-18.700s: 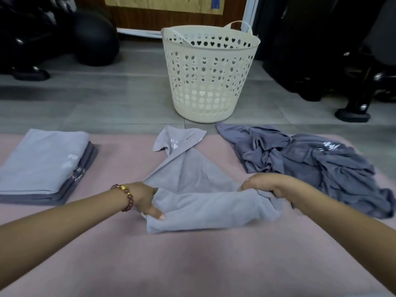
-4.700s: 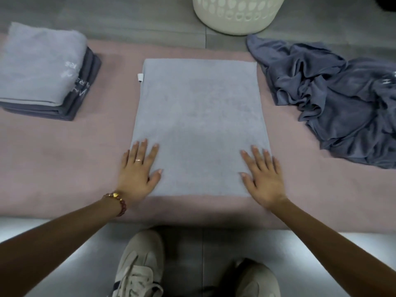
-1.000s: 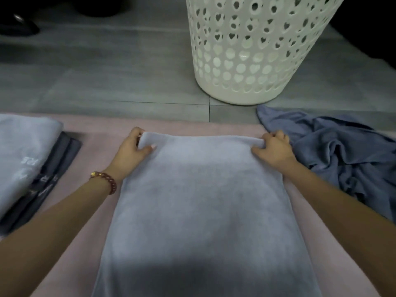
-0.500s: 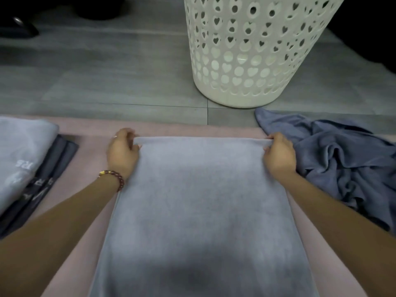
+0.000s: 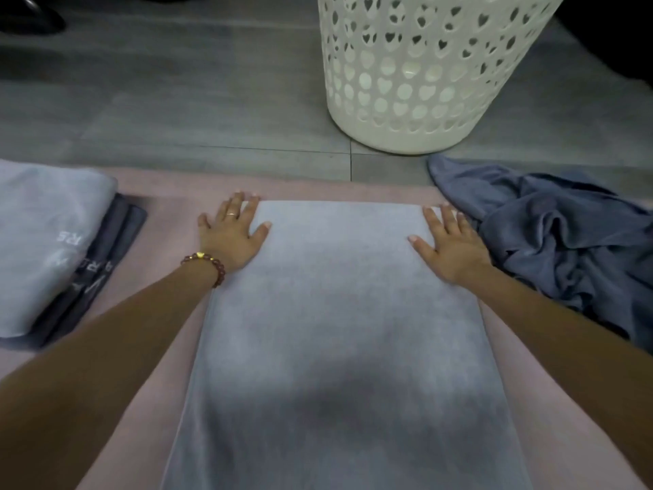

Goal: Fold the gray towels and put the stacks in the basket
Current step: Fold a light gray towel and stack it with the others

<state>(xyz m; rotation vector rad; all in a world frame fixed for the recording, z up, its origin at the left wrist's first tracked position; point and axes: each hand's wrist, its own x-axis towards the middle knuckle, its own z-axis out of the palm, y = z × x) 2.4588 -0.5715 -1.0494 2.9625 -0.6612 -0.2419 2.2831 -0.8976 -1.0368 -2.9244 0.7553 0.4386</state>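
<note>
A light gray towel (image 5: 339, 330) lies flat on the pink mat (image 5: 169, 213) in front of me, its far edge straight. My left hand (image 5: 231, 235) presses flat on its far left corner, fingers spread. My right hand (image 5: 448, 245) presses flat on the far right corner. A stack of folded gray towels (image 5: 49, 245) sits at the left of the mat. A crumpled darker gray towel (image 5: 565, 242) lies at the right. The cream perforated basket (image 5: 424, 72) stands on the floor just beyond the mat.
Gray floor tiles (image 5: 176, 100) stretch beyond the mat's far edge. Dark objects sit at the top left and top right corners of the view.
Half a second ago both hands gripped the towel's far corners; now the fingers have straightened and both palms lie flat on those corners.
</note>
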